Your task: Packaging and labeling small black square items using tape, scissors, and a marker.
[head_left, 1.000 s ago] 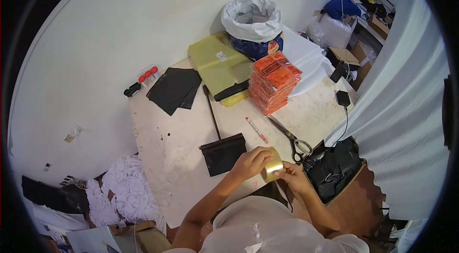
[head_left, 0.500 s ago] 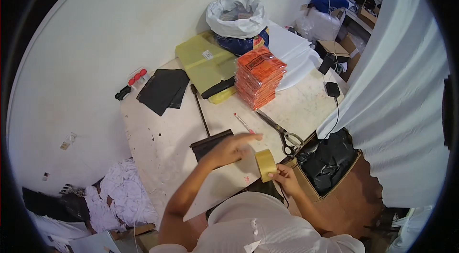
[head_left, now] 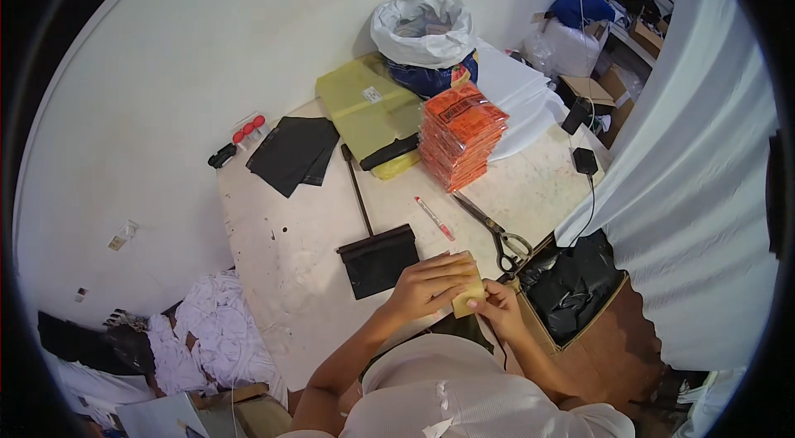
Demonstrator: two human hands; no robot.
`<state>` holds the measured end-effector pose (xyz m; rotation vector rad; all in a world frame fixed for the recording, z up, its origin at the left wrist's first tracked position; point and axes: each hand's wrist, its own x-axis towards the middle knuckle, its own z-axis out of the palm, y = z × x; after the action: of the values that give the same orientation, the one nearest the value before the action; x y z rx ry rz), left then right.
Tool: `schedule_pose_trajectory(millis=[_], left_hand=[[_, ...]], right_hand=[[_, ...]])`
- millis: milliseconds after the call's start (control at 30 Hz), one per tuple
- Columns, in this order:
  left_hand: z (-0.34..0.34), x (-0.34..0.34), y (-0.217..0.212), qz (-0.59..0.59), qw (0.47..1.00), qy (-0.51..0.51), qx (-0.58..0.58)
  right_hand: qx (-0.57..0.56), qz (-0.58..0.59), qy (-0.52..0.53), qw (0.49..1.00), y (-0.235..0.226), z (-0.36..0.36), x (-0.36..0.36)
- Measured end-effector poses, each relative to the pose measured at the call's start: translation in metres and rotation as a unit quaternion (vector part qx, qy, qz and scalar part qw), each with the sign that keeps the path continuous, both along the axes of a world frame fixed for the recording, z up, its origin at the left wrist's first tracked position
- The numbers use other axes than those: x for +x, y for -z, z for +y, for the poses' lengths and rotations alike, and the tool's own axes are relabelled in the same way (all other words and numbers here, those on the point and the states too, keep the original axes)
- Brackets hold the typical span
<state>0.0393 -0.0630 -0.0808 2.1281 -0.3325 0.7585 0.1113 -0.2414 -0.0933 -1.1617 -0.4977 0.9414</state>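
Observation:
A roll of yellowish-tan packing tape [head_left: 469,299] is up between both hands, over the table's near edge. My right hand [head_left: 499,305] grips its lower right side, with the thumb on the face of the roll. From the left, my left hand [head_left: 432,282] closes round the same roll, its long fingers laid across the upper part and covering much of it. The tape's loose end cannot be made out. Just left of that hand lies a black flat-bladed piece with a long thin handle [head_left: 378,262]. Large metal scissors [head_left: 497,233] rest to the right, and a red-and-white marker [head_left: 434,219] beyond the hands.
Behind stand a stack of orange plastic-wrapped packets [head_left: 462,140], a yellow package [head_left: 364,103] and an open white-and-blue sack [head_left: 426,45]. Black sheets [head_left: 294,155] lie at the table's left. An open carton with black plastic [head_left: 571,289] sits by the right edge, near a white curtain [head_left: 679,190].
My left hand has moved right and down from beside the roll onto it, uncovering the black flat-bladed piece. My right hand still holds the roll. The view has shifted slightly.

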Motion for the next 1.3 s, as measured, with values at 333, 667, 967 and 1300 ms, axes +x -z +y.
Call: schedule_pose_trajectory(millis=[333,667,967,1300], left_hand=[[-0.005,0.002,0.002,0.154,0.954,-0.045,-0.253],[-0.006,0.043,0.015,0.319,0.854,-0.003,-0.410],[0.042,0.088,-0.022,0.243,0.765,0.025,-0.596],[0.027,0.094,-0.021,0.326,0.818,0.097,-0.464]], right_hand=[[0.032,-0.057,-0.022,0.998,0.033,-0.012,-0.013],[-0.090,0.013,0.043,0.995,0.062,0.003,0.010],[-0.048,-0.410,0.035,0.910,0.095,-0.025,0.006],[-0.133,-0.207,0.068,0.967,0.074,-0.016,0.058]])
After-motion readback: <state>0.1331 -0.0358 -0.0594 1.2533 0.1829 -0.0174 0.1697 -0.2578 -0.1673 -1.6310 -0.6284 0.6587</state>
